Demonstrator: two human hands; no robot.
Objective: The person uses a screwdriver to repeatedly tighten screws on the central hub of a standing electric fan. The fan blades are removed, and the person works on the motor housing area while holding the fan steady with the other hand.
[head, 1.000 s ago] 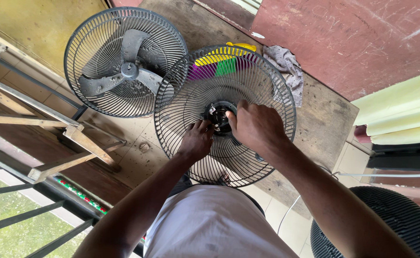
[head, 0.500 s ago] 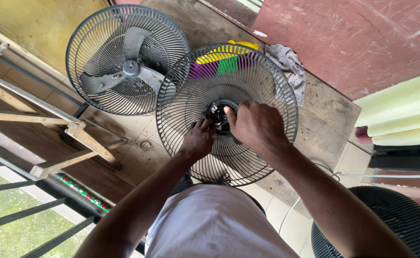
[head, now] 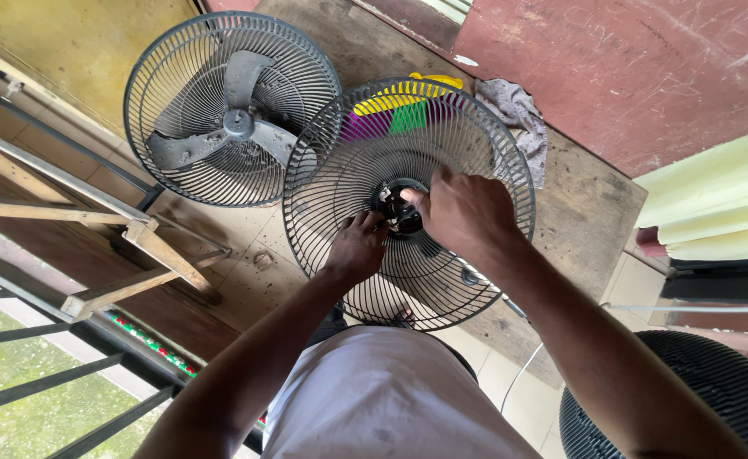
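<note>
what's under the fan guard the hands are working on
Through the fan guard wires show a yellow, green and purple thing and the wooden board. The left hand and right hand cover most of the black hub.

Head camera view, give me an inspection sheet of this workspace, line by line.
Surface: worn wooden board over pale floor tiles.
Job's things: black wire fan guard, black hub at its centre.
Clutter: second fan with grey blades, overlapping the guard's left edge; grey rag; yellow, green and purple plastic pieces behind the guard.
Grippers: left hand at the hub's lower left; right hand fingers on the hub.
Cables: white cord on the floor.
Surroundings: wooden frame, metal railing, another dark grille at lower right.
</note>
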